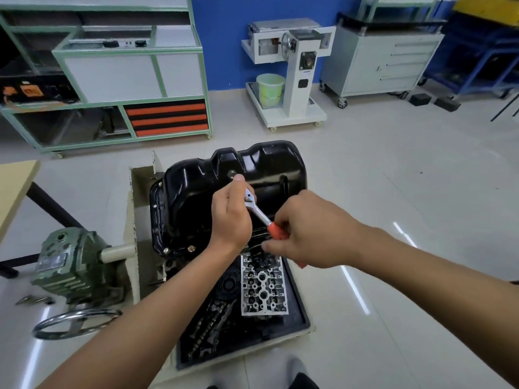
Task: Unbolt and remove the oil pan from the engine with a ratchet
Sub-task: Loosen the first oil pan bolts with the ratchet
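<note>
The black glossy oil pan (196, 192) sits on top of the engine on its stand, with bolts showing along its near left flange (191, 248). A ratchet (259, 213) with a chrome head and an orange handle lies across the pan's near side. My left hand (231, 217) grips the ratchet's head, fingers curled over it. My right hand (306, 231) grips the orange handle. The socket and whatever it sits on are hidden under my left hand.
A black tray (297, 313) below the engine holds a cylinder head (264, 287) and camshafts. A green gearbox (67, 265) with a handwheel (75, 322) stands on the left. Green shelving (118, 80), a white stand (292, 74) and a grey drawer cabinet (387, 63) line the far wall.
</note>
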Demonstrator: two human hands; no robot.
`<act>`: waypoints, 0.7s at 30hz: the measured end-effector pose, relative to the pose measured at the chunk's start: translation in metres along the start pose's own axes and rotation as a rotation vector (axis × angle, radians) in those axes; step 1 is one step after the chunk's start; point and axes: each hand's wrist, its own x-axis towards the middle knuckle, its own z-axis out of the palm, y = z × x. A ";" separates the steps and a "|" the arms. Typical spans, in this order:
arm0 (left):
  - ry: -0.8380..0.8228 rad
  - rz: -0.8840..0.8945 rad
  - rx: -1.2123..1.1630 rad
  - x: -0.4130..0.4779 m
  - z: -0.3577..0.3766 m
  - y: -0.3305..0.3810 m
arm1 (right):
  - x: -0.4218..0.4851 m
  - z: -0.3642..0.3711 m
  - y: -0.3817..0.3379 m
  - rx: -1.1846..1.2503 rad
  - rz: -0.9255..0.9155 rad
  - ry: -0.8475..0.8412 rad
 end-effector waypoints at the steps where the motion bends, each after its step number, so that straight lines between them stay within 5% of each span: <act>1: -0.034 0.008 0.011 -0.001 -0.001 0.001 | -0.001 0.002 0.000 0.003 -0.005 -0.016; 9: -0.485 -0.001 0.217 0.007 -0.026 0.014 | 0.017 -0.038 0.038 -0.321 -0.082 -0.071; 21: -0.235 -0.054 -0.089 0.007 -0.005 0.008 | 0.029 -0.068 0.039 -0.445 -0.287 0.099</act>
